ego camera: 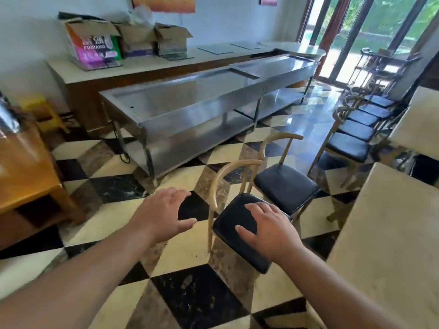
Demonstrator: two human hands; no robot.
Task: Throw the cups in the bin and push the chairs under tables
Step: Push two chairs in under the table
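Observation:
A chair with a curved wooden back and a black seat stands on the checkered floor, out from the pale table on the right. My left hand hovers open just left of the chair's back. My right hand is open, fingers spread, over the black seat. A second chair of the same kind stands just beyond it. Several more chairs line up further back along another pale table. No cup or bin is in view.
A long steel counter runs across the middle, with a wooden sideboard holding cardboard boxes behind it. An orange-brown wooden table stands at the left. Glass doors are at the back right.

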